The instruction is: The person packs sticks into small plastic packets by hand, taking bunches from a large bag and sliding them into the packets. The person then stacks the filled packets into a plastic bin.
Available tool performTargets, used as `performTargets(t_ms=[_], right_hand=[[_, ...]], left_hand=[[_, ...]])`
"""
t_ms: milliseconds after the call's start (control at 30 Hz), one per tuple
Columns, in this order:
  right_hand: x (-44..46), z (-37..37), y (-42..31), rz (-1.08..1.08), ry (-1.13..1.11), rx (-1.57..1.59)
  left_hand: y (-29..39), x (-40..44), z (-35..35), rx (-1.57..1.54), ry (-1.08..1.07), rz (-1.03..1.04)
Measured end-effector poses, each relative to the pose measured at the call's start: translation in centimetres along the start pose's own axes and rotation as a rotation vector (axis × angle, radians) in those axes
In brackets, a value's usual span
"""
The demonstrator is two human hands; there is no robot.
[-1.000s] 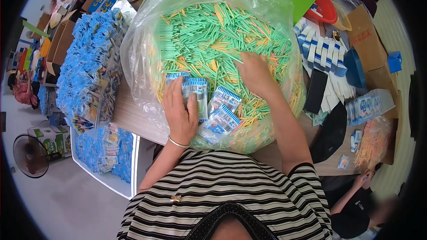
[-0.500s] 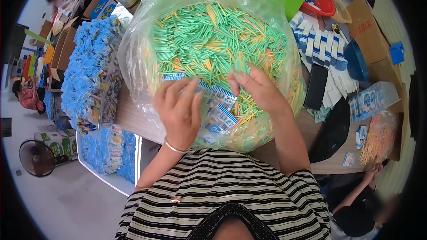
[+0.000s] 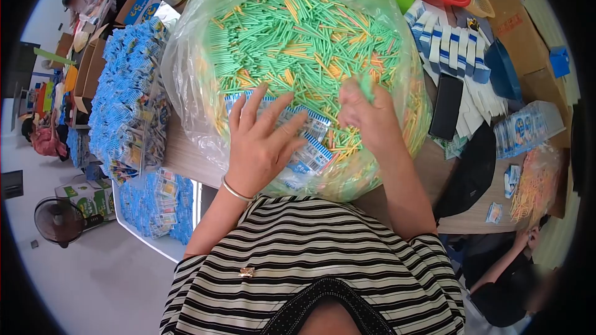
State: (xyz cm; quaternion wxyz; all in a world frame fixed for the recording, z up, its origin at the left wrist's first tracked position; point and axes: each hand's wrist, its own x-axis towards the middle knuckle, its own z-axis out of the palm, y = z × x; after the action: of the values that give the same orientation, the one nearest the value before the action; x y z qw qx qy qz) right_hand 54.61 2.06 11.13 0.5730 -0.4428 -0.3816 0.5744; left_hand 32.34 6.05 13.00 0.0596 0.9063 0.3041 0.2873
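1. Right hand [image 3: 372, 118]: fingers curled in, thumb and fingertips pinching a small bunch of green sticks [image 3: 365, 87]. Blurred; count not readable. Held over the open plastic bag [image 3: 186, 80], the landmark for what follows.
2. Left hand [image 3: 261, 149]: fingers spread, palm down, nothing seen gripped. It is over the near-left part of the bag, above the printed packets [image 3: 316, 154]. Fingertip contact: cannot tell.
3. Packets: overlapping, blue-striped edges, on the near side of the bag's contents. Partly covered by the left hand; whether these hold sticks, cannot tell.
4. Loose sticks [image 3: 279, 31]: mostly green, some yellow and pink, filling much of the bag. Upper left, many lie aligned; elsewhere they cross.
5. Left of bag: tall heap of blue-edged packets [image 3: 127, 99]. Nearer the wearer, on that side, a white-rimmed bin [image 3: 138, 229] with more packets.
6. Right of bag: dark phone [image 3: 446, 108], blue-and-white strips [image 3: 456, 56] beyond it, black cloth [image 3: 470, 177] nearer. Farther right, a clear bag of packets [image 3: 528, 129] and a pile of orange-pink sticks [image 3: 534, 186].
7. Far right, near side: a co-worker's hands [image 3: 528, 237], close together by that pile.
8. Stage (judgement): partway. A large quantity of packets is already gathered left of the bag; plenty of sticks lie loose within it. The pinched bunch is outside any packet. Contents of the gathered packets not verified.
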Motion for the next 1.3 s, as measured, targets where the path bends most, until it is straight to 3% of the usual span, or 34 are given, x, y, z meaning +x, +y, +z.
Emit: performTargets(t_ms=[33, 133, 233, 400, 500, 533, 600, 700, 733, 833, 933, 1033, 1067, 1167, 1267, 1300], right_hand=[[-0.2, -0.3, 0.3, -0.007, 0.004, 0.206], [0.0, 1.6, 0.5, -0.097, 0.140, 0.162], [-0.4, 1.8, 0.8, -0.115, 0.214, 0.137], [-1.4, 1.2, 1.1, 0.003, 0.244, 0.120], [-1.8, 1.7, 1.2, 0.038, 0.249, 0.108], [-2.0, 2.0, 1.2, 0.040, 0.251, 0.099], [-2.2, 2.0, 1.1, 0.038, 0.256, 0.091], [-2.4, 1.4, 1.1, -0.039, 0.243, -0.305], [-2.5, 1.1, 1.3, -0.039, 0.245, -0.304], [-2.6, 0.9, 1.5, -0.206, 0.246, -0.488], [-3.7, 1.8, 0.6, -0.070, 0.157, -0.366], [-3.9, 1.7, 0.3, 0.008, 0.072, -0.335], [-3.9, 1.5, 0.1, 0.016, 0.030, -0.367], [-4.1, 0.7, 0.3, -0.002, -0.024, -0.420], [-4.3, 0.6, 0.5, -0.048, -0.050, -0.456], [-4.3, 0.8, 0.1, 0.027, -0.030, -0.443]], left_hand=[[-0.2, -0.8, 0.1, 0.073, -0.064, -0.015], [-0.8, -2.6, 1.4, 0.219, -0.185, -0.042], [-0.8, -3.8, 3.5, 0.377, 0.021, -0.267], [1.9, -3.1, 2.1, 0.336, 0.091, -0.187], [2.6, -2.7, 2.0, 0.133, -0.208, -0.263], [2.4, -2.6, 2.1, 0.135, -0.208, -0.260], [1.9, -2.4, 2.4, 0.051, -0.180, -0.244], [1.8, -2.0, 2.4, 0.029, -0.110, -0.189], [1.9, -1.8, 2.3, 0.047, -0.055, -0.147], [1.9, -1.4, 1.9, 0.042, 0.037, -0.100], [2.2, -1.0, 1.6, -0.005, 0.114, -0.088], [3.1, -1.3, 1.5, -0.613, 0.058, -0.487], [3.0, -1.1, 1.3, -0.614, 0.059, -0.484], [2.2, -0.9, 0.6, -1.206, -0.165, -0.859], [1.3, -1.9, 1.2, -1.017, -0.232, -0.705], [1.2, -2.0, 1.3, -0.924, -0.263, -0.627]])
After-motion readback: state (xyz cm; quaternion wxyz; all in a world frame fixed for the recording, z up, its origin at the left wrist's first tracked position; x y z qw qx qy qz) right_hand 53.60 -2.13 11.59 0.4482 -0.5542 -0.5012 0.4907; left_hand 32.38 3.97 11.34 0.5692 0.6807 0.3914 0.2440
